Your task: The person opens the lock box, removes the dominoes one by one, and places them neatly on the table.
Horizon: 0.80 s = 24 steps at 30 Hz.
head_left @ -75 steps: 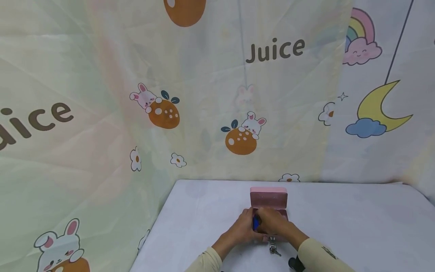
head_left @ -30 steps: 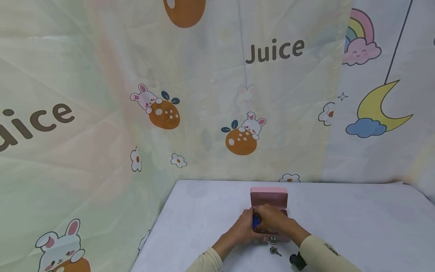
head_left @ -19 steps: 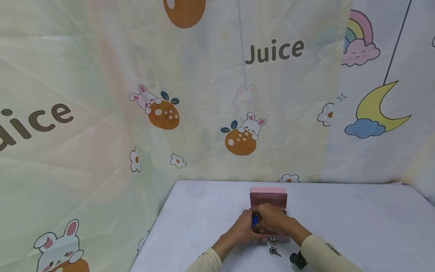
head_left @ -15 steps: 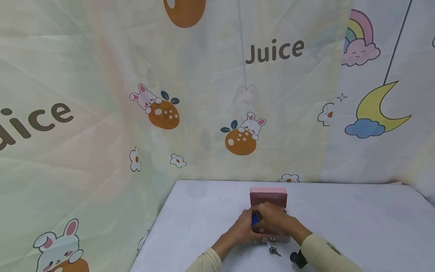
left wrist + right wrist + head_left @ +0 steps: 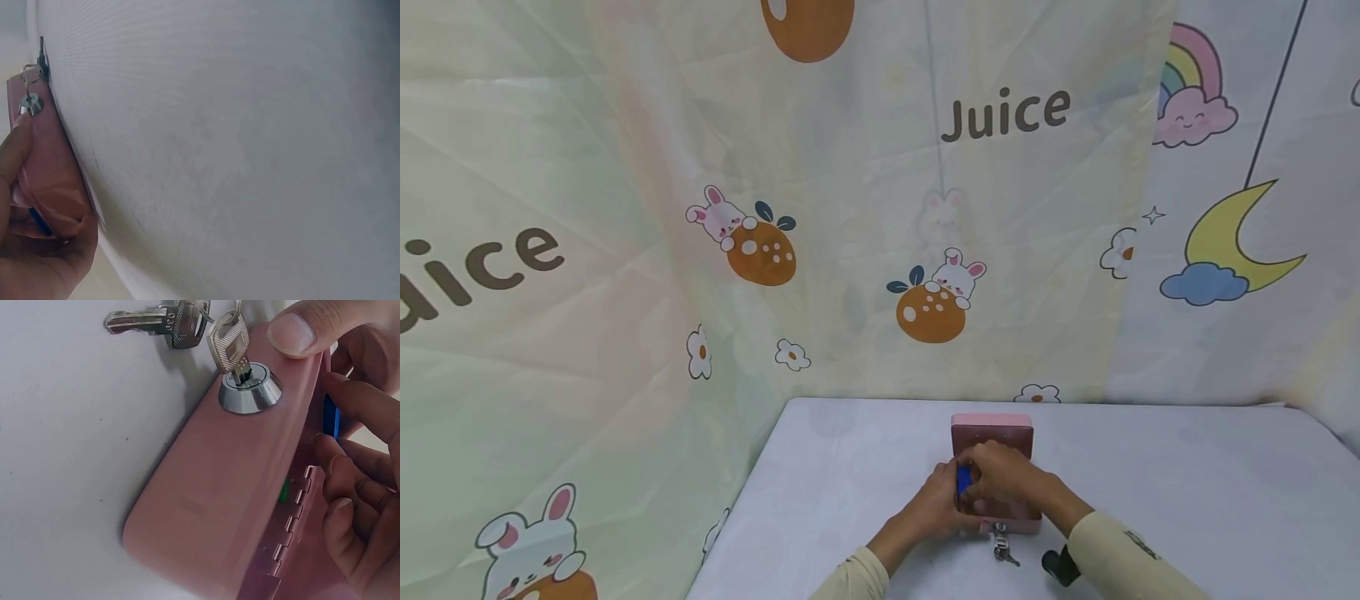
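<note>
A pink metal cash box (image 5: 1022, 526) stands on the table, its lid (image 5: 992, 435) raised at the back. My left hand (image 5: 936, 504) grips the box's left side, thumb on the front by the round silver lock (image 5: 250, 394). My right hand (image 5: 1003, 479) reaches into the box from above, its fingers curled at a flat blue object (image 5: 964, 481) along the left inner wall. In the right wrist view this blue object (image 5: 331, 417) shows as a narrow strip between the fingers; its kind is hidden. A key (image 5: 230, 345) sits in the lock.
A second key (image 5: 144, 322) hangs from the same ring in front of the box. Inside, a small green piece (image 5: 283, 490) shows near the hinge (image 5: 294, 519). A black rounded piece (image 5: 1060, 567) is at the right sleeve. A patterned cloth wall (image 5: 850, 350) stands behind the white table (image 5: 1150, 483).
My right hand has risen slightly and shifted back within the box, and the blue object shows a little higher beside it. The left hand keeps its grip on the box.
</note>
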Motion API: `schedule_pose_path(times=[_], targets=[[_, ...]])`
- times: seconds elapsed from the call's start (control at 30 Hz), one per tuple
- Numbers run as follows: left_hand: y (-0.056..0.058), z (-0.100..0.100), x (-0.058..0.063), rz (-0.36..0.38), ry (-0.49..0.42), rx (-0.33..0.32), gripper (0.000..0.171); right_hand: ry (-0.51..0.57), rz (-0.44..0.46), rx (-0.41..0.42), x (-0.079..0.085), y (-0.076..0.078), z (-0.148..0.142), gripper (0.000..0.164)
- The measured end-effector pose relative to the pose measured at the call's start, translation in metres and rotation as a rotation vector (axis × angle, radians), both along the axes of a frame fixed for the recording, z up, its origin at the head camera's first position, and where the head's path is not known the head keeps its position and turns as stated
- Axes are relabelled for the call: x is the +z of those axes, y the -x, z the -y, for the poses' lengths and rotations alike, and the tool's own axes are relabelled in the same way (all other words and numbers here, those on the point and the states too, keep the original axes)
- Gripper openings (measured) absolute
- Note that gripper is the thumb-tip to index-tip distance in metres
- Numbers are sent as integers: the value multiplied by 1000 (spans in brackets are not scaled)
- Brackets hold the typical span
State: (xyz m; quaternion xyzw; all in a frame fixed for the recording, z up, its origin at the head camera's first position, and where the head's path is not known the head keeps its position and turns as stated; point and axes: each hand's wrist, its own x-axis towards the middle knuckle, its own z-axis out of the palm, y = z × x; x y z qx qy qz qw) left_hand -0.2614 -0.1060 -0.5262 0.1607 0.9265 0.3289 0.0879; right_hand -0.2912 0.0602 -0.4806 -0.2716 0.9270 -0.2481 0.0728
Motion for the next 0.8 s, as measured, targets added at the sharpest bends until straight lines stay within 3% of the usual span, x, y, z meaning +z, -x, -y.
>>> schedule_pose_path(times=[0.37,0.6,0.8], targets=[[-2,0,1,-45,9,-19,103,-8,0,-8,6,-2,-6,43],[-2,0,1,-35,16,-8,104,-16,24,-23,9,-3,-9,52],[-1,1,-1,-39,10,-11,104,-22,25,-28,11,-5,-11,51]])
